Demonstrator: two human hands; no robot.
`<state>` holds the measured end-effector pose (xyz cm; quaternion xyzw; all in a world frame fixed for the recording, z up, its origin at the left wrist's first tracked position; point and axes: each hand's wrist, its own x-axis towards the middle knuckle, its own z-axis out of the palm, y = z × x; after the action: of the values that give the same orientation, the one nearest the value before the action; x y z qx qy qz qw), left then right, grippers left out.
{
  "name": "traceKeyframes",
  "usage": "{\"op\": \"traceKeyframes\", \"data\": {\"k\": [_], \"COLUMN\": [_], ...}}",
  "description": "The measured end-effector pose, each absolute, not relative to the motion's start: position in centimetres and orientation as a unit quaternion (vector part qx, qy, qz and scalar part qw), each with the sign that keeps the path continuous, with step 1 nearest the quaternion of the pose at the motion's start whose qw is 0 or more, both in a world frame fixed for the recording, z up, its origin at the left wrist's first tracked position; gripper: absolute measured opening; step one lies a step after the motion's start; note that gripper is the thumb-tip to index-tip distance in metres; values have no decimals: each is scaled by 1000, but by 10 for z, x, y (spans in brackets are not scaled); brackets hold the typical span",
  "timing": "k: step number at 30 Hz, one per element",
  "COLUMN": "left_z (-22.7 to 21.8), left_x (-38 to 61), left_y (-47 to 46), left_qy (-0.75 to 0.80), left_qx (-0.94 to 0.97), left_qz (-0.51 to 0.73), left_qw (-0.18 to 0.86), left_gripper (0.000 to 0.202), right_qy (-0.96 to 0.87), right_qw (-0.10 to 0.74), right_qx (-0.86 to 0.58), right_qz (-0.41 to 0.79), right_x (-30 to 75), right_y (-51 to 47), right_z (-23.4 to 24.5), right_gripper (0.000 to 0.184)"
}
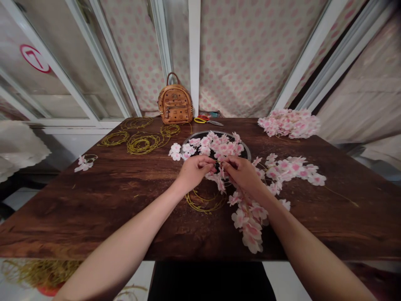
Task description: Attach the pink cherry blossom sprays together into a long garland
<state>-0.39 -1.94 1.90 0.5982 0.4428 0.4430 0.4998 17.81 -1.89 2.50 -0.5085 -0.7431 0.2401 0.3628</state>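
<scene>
Both hands meet over the near edge of a dark round tray with a pale rim, where pink and white artificial blossoms are heaped. My left hand pinches a thin green stem, thumb against fingers. Close beside it, my right hand pinches the same stem near a flower. A blossom strand hangs down under my right forearm toward the table's front. Just below my left hand lies a coil of green stem. Another blossom branch stretches to the right, its bare stem pointing outward.
Several green stem coils lie at the back left, near a brown mini backpack. Scissors with red and yellow handles rest beside it. A blossom bundle sits back right, a small flower piece at left on the wooden table.
</scene>
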Motion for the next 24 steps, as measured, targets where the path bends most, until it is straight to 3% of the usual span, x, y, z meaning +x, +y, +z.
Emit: {"op": "traceKeyframes", "data": {"k": [11, 24], "left_z": [15, 25], "left_x": [-1, 4], "left_y": [-18, -27], "left_qy": [464, 408], "left_qx": [579, 522], "left_qz": [461, 461], "left_qw": [487, 591], "left_gripper": [9, 7], "right_qy": [-742, -748], "right_qw": [381, 389], "right_qx": [-504, -481], "right_qz": [225, 242], "right_x": [176, 174], "right_y": [-20, -21], "right_z": [25, 24], "right_gripper": [20, 19]}}
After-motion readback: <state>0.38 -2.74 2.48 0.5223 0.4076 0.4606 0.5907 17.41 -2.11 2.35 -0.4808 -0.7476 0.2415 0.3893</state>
